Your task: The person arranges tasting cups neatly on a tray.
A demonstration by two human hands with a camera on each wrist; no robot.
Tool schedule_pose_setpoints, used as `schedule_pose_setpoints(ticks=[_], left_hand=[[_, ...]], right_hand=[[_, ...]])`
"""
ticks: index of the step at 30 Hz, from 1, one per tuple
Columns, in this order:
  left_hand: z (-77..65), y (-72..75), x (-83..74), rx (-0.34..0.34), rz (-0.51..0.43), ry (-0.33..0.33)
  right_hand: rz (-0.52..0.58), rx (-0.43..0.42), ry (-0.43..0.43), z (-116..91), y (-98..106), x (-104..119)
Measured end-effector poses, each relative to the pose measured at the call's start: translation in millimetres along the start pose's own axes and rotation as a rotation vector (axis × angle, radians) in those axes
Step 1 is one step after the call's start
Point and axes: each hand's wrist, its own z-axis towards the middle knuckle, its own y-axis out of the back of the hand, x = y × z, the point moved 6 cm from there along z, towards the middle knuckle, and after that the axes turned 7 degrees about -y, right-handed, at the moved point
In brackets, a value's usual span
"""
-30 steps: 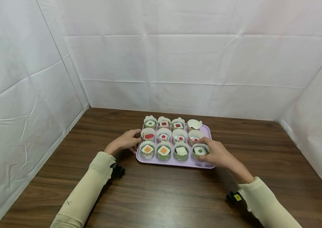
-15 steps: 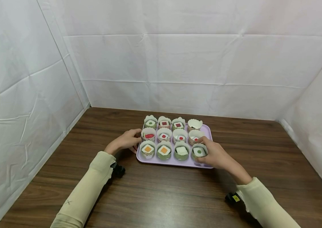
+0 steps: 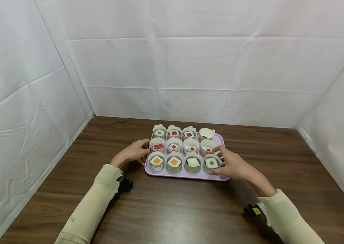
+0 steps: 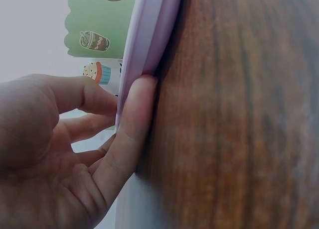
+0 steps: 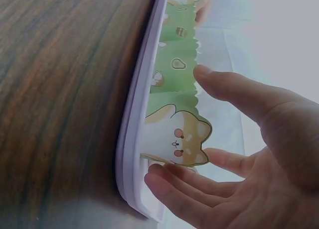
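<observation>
A lilac tray [image 3: 187,175] carries rows of paper baking cups with small toy sushi-like pieces inside. At its left side, my left hand [image 3: 134,150] pinches the rim; the left wrist view shows the tray edge [image 4: 149,35] between thumb and fingers. My right hand [image 3: 233,163] is beside the front-right green cup [image 3: 211,163], which holds a white piece with a green dot. Its thumb and fingers are spread around that cup. In the right wrist view, the cup with an animal face [image 5: 177,139] stands upright on the tray, fingertips close behind it; contact is unclear.
The tray lies on a dark wooden table [image 3: 172,210], near its back edge. White cloth walls [image 3: 196,64] rise behind and at both sides. The back-right cup [image 3: 207,133] shows mostly its pale inner wall.
The right thumb and fingers have spread apart around the front-right cup, which shifted slightly left earlier. The left hand keeps its place at the tray's rim.
</observation>
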Motion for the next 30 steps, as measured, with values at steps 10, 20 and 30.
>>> schedule_pose_setpoints(ticks=[10,20,30], left_hand=[[-1.4,-0.5,-8.8,0.005,0.010,0.004],[1.6,0.7,-1.5,0.003,0.012,0.004],[-9.4,0.7,-15.3,0.010,0.001,-0.003]], right_hand=[[0.022,-0.067,-0.017,-10,32,-6],[0.076,-0.119,-0.025,-22,60,-2],[0.091,-0.161,-0.042,-22,63,2]])
